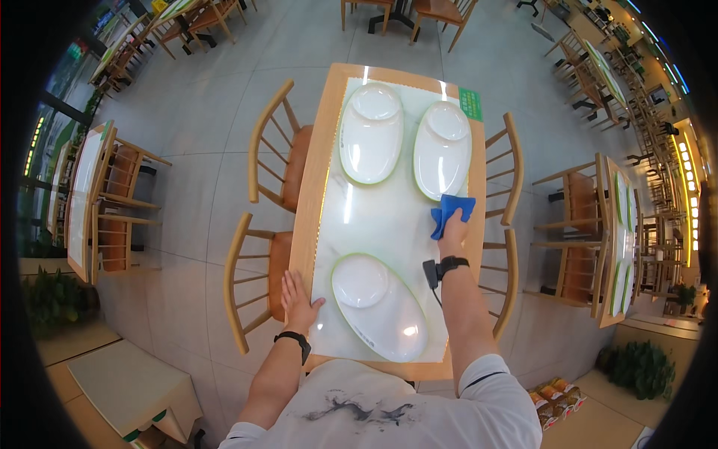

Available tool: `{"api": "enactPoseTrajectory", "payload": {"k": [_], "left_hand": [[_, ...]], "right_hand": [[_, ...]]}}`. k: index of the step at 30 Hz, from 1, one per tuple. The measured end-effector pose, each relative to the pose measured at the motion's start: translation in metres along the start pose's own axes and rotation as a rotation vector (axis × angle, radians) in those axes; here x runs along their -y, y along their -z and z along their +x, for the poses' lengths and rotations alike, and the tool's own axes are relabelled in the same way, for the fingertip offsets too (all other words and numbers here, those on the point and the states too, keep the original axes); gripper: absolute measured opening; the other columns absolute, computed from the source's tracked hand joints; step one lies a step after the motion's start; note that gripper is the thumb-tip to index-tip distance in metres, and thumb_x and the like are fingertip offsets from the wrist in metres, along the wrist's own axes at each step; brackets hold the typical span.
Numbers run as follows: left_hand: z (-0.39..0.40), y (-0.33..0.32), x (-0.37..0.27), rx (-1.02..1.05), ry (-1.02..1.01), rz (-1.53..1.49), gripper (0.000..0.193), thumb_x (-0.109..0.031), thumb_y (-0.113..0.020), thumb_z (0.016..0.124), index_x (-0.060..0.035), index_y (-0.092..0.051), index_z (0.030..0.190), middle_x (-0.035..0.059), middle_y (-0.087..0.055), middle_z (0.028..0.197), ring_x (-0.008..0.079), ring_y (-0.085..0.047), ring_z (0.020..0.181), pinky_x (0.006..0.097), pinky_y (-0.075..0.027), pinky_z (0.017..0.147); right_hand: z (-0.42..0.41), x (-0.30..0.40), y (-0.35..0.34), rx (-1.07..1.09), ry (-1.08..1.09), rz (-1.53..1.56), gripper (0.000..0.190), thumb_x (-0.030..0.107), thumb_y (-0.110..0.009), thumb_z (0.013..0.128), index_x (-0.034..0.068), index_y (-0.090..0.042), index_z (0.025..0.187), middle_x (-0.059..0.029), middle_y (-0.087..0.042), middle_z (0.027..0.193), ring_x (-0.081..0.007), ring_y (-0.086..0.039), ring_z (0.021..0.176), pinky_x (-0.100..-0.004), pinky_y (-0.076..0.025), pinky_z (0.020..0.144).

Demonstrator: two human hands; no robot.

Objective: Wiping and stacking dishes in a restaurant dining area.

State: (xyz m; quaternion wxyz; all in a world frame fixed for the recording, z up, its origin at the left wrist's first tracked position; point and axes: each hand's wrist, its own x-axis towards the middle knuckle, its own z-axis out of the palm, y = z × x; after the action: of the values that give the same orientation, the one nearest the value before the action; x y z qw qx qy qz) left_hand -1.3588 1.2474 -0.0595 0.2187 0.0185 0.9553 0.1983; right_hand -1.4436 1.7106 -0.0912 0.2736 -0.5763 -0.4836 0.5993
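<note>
My right hand (455, 230) holds a folded blue cloth (451, 210) at the right side of the dining table (364, 219), just below an oval white plate with a green rim (440, 163). A similar oval plate (370, 146) lies at the far left of the tabletop. Nearest my body, a third oval plate (392, 320) sits at a slant, its round section towards the upper left. My left hand (299, 303) rests with fingers spread on the table's left wooden edge, holding nothing. Each wrist wears a black band; the right one carries a small device with a cable.
Wooden chairs (283, 151) with brown seats flank the table on both sides. A green card with writing (470, 104) lies at the far right corner. Other tables with chairs, one bearing plates (620, 196), stand farther off. A cabinet (132, 381) is at the lower left.
</note>
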Motion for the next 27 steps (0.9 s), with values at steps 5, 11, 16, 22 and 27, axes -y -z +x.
{"api": "enactPoseTrajectory", "payload": {"k": [5, 11, 16, 22, 27], "left_hand": [[-0.004, 0.002, -0.001, 0.012, 0.020, -0.006, 0.117, -0.038, -0.084, 0.082, -0.0097, -0.007, 0.166, 0.0180, 0.003, 0.173, 0.0383, 0.000, 0.159, 0.0559, -0.011, 0.124], [-0.010, 0.001, 0.004, 0.013, 0.010, -0.010, 0.116, -0.039, -0.083, 0.083, -0.0097, -0.007, 0.166, 0.0163, 0.004, 0.174, 0.0371, 0.000, 0.159, 0.0550, -0.011, 0.124], [-0.009, 0.000, 0.006, -0.005, -0.007, -0.015, 0.117, -0.041, -0.083, 0.082, -0.0094, -0.008, 0.166, 0.0162, 0.005, 0.174, 0.0368, 0.000, 0.159, 0.0555, -0.012, 0.124], [-0.008, 0.005, 0.003, 0.017, -0.010, -0.031, 0.118, -0.041, -0.083, 0.081, -0.0104, -0.007, 0.166, 0.0157, 0.005, 0.174, 0.0367, 0.000, 0.159, 0.0550, -0.013, 0.125], [0.001, 0.015, 0.020, 0.084, -0.101, -0.071, 0.110, -0.030, -0.082, 0.082, -0.0102, -0.013, 0.165, 0.0182, 0.002, 0.173, 0.0384, -0.008, 0.158, 0.0506, -0.020, 0.127]], "right_hand": [[-0.067, -0.018, 0.053, 0.181, -0.019, -0.054, 0.037, 0.023, -0.061, 0.099, -0.009, -0.065, 0.117, -0.0112, -0.070, 0.102, -0.0212, -0.068, 0.088, -0.0364, -0.057, 0.074], [-0.127, -0.054, 0.149, 0.167, 0.364, -0.693, 0.037, 0.031, -0.069, 0.095, -0.004, -0.065, 0.106, -0.0223, -0.072, 0.098, -0.0354, -0.071, 0.090, -0.0450, -0.055, 0.078], [-0.203, -0.017, 0.217, 0.392, 0.486, -1.154, 0.046, 0.037, -0.074, 0.091, -0.001, -0.063, 0.116, -0.0258, -0.071, 0.105, -0.0444, -0.069, 0.097, -0.0504, -0.054, 0.085], [-0.235, -0.037, 0.279, 0.457, 0.422, -1.344, 0.050, 0.035, -0.074, 0.090, 0.001, -0.060, 0.125, -0.0247, -0.071, 0.110, -0.0437, -0.069, 0.101, -0.0526, -0.055, 0.088], [-0.252, -0.054, 0.287, 0.427, 0.371, -1.345, 0.044, 0.033, -0.069, 0.093, 0.006, -0.061, 0.127, -0.0232, -0.074, 0.105, -0.0429, -0.071, 0.100, -0.0535, -0.056, 0.087]]}}
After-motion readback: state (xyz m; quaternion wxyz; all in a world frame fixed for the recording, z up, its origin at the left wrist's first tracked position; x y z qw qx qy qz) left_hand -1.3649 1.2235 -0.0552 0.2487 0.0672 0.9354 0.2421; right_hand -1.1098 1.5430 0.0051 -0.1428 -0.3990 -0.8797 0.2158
